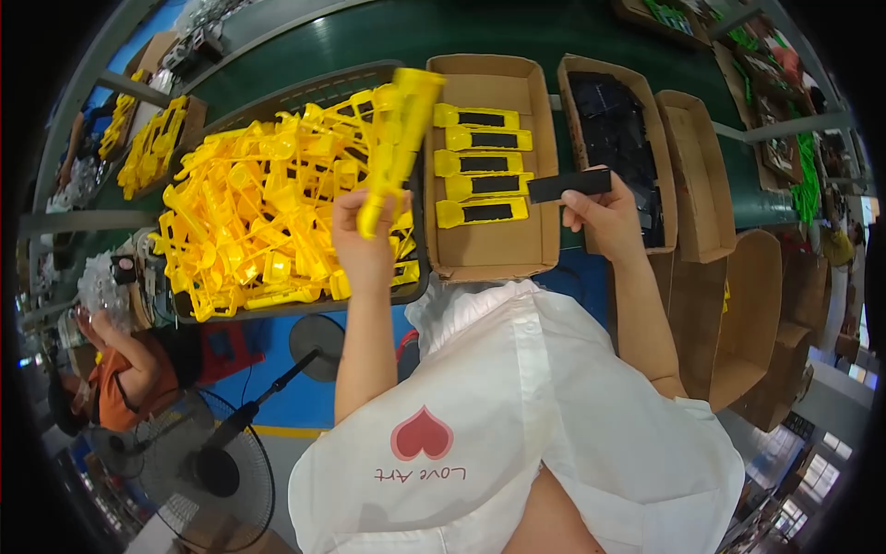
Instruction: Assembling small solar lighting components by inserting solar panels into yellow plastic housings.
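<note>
Your left hand (pixel 365 233): pinching one long yellow plastic part (pixel 401 143). Your right hand (pixel 605 220): pinching one flat black rectangular strip (pixel 554 187), near a brown cardboard tray (pixel 494 251).

The scene is viewed from the person's head by one wide fisheye camera, aimed downward. The white cloth garment (pixel 600 406) is framed nearest, below; the bare left hand (pixel 362 226) and bare right hand (pixel 606 212) are seen close by, the dark green flat worktop (pixel 480 33) farther off.
</note>
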Demonstrator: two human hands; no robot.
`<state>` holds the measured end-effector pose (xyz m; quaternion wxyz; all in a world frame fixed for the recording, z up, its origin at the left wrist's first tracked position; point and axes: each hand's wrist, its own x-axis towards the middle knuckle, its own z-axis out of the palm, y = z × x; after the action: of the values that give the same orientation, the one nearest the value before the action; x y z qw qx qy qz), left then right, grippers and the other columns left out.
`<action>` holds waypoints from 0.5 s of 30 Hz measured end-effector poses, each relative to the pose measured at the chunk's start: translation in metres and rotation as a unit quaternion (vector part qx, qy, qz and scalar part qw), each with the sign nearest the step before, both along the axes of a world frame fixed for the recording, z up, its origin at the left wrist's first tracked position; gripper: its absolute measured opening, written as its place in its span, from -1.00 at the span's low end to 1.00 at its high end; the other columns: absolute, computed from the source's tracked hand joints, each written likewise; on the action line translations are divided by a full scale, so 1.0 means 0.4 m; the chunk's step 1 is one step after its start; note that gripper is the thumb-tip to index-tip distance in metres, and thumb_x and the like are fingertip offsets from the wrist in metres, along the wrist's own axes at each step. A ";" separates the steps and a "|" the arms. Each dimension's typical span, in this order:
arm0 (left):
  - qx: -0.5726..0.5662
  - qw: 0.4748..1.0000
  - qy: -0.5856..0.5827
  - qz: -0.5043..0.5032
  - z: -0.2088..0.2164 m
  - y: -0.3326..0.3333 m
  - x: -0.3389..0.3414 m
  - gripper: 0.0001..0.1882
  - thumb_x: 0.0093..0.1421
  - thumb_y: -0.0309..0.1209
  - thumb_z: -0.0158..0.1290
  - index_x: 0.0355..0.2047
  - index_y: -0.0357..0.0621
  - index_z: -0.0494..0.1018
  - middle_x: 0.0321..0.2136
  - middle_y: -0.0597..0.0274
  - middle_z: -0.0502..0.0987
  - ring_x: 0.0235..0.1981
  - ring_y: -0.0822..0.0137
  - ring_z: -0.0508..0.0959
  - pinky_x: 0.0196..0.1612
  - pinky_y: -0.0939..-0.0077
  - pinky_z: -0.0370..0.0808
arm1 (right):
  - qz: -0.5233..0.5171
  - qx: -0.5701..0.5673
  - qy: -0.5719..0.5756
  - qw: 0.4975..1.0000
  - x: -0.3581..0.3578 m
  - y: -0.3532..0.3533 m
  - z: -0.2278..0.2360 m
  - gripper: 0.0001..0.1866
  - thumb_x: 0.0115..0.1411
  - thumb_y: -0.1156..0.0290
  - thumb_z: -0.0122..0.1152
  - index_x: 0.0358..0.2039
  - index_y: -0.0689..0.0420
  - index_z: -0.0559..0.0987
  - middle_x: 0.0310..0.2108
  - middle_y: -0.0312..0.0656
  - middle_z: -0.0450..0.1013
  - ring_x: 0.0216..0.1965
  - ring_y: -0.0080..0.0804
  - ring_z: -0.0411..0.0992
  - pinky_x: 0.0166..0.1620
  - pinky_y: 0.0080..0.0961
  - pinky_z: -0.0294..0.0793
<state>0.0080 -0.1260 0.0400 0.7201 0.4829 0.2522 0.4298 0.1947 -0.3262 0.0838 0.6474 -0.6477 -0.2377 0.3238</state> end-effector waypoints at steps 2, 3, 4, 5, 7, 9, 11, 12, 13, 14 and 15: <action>0.219 0.976 -0.012 -0.017 0.038 -0.051 0.003 -0.79 -0.11 -0.73 0.04 -0.47 -0.25 0.28 -0.39 0.10 0.37 -0.35 0.21 0.48 -0.29 0.40 0.47 | -0.048 0.008 0.035 0.998 0.005 0.014 0.014 -0.86 0.04 0.46 0.12 -0.39 0.18 0.40 -0.55 -0.20 0.44 -0.60 -0.58 0.39 -0.58 -0.74 0.35; 0.263 0.962 -0.058 -0.040 0.053 -0.075 0.012 -0.80 -0.14 -0.74 0.04 -0.51 -0.26 0.31 -0.41 0.08 0.39 -0.36 0.19 0.48 -0.31 0.41 0.47 | -0.084 0.011 0.101 0.991 0.007 0.015 0.018 -0.87 0.09 0.41 0.06 -0.35 0.16 0.40 -0.50 -0.21 0.45 -0.56 -0.57 0.42 -0.53 -0.74 0.39; 0.388 0.920 -0.039 -0.041 0.075 -0.080 0.016 -0.80 -0.21 -0.72 0.06 -0.52 -0.26 0.36 -0.45 0.06 0.42 -0.40 0.16 0.48 -0.35 0.43 0.47 | -0.101 0.073 0.140 0.982 0.010 0.027 0.014 -0.81 0.15 0.32 -0.04 -0.32 0.16 0.39 -0.45 -0.11 0.46 -0.52 -0.49 0.45 -0.49 -0.68 0.45; 0.464 0.884 -0.019 -0.042 0.087 -0.082 0.016 -0.80 -0.25 -0.69 0.07 -0.53 -0.25 0.38 -0.47 0.06 0.43 -0.42 0.15 0.48 -0.38 0.43 0.46 | -0.107 0.018 0.159 0.981 0.019 0.022 0.032 -0.73 0.17 0.22 -0.09 -0.30 0.16 0.41 -0.42 -0.10 0.47 -0.50 -0.47 0.46 -0.46 -0.65 0.47; 0.564 0.824 0.016 -0.051 0.102 -0.097 0.014 -0.80 -0.29 -0.64 0.06 -0.54 -0.24 0.40 -0.49 0.06 0.44 -0.45 0.14 0.47 -0.41 0.43 0.45 | -0.105 0.023 0.191 0.976 0.010 0.032 0.051 -0.68 0.17 0.16 -0.11 -0.31 0.16 0.43 -0.41 -0.12 0.48 -0.51 -0.45 0.47 -0.48 -0.67 0.46; 0.591 0.804 0.028 -0.059 0.105 -0.106 0.013 -0.79 -0.29 -0.63 0.07 -0.54 -0.24 0.41 -0.49 0.08 0.43 -0.46 0.17 0.45 -0.45 0.47 0.43 | 0.009 0.045 0.188 0.981 0.009 0.028 0.066 -0.77 0.16 0.22 -0.08 -0.35 0.11 0.40 -0.46 -0.22 0.48 -0.45 -0.48 0.48 -0.49 -0.65 0.45; 0.565 0.822 0.063 -0.037 0.093 -0.118 0.000 -0.74 -0.26 -0.66 0.08 -0.47 -0.21 0.39 -0.46 0.11 0.42 -0.45 0.17 0.45 -0.44 0.46 0.42 | 0.046 0.060 0.197 0.978 0.022 0.019 0.069 -0.78 0.14 0.22 -0.05 -0.34 0.10 0.41 -0.49 -0.24 0.47 -0.48 -0.49 0.48 -0.54 -0.68 0.44; 0.539 0.837 0.093 -0.014 0.084 -0.123 -0.007 -0.69 -0.22 -0.69 0.10 -0.40 -0.18 0.37 -0.44 0.14 0.40 -0.44 0.18 0.45 -0.42 0.45 0.42 | 0.038 0.063 0.125 0.989 0.017 0.017 0.074 -0.78 0.14 0.22 -0.03 -0.33 0.09 0.41 -0.51 -0.25 0.46 -0.49 -0.51 0.47 -0.54 -0.69 0.43; 0.551 0.829 0.094 0.015 0.070 -0.125 -0.010 -0.54 -0.22 -0.66 0.17 -0.26 -0.14 0.29 -0.34 0.14 0.32 -0.43 0.24 0.45 -0.39 0.50 0.45 | 0.031 0.067 0.051 0.996 0.012 0.015 0.080 -0.78 0.13 0.21 -0.01 -0.33 0.08 0.41 -0.53 -0.26 0.45 -0.51 -0.53 0.47 -0.54 -0.70 0.43; 0.551 0.829 0.096 0.015 0.062 -0.133 -0.004 -0.54 -0.22 -0.66 0.17 -0.26 -0.14 0.29 -0.34 0.14 0.32 -0.43 0.24 0.45 -0.39 0.50 0.45 | 0.035 0.084 0.055 0.994 0.008 0.013 0.084 -0.78 0.10 0.22 0.03 -0.33 0.07 0.42 -0.55 -0.28 0.43 -0.53 -0.56 0.46 -0.53 -0.71 0.43; 0.499 0.862 0.069 0.057 0.055 -0.144 0.007 -0.51 -0.24 -0.63 0.20 -0.26 -0.12 0.28 -0.35 0.17 0.33 -0.42 0.25 0.43 -0.38 0.55 0.40 | 0.036 0.083 0.057 0.994 0.010 0.011 0.080 -0.78 0.10 0.22 0.03 -0.33 0.07 0.42 -0.55 -0.28 0.43 -0.53 -0.56 0.46 -0.53 -0.71 0.43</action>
<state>0.0106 -0.1837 0.0618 0.3374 0.7909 0.0805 0.5042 0.1988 -0.3218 0.1160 0.6997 -0.5631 -0.2496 0.3620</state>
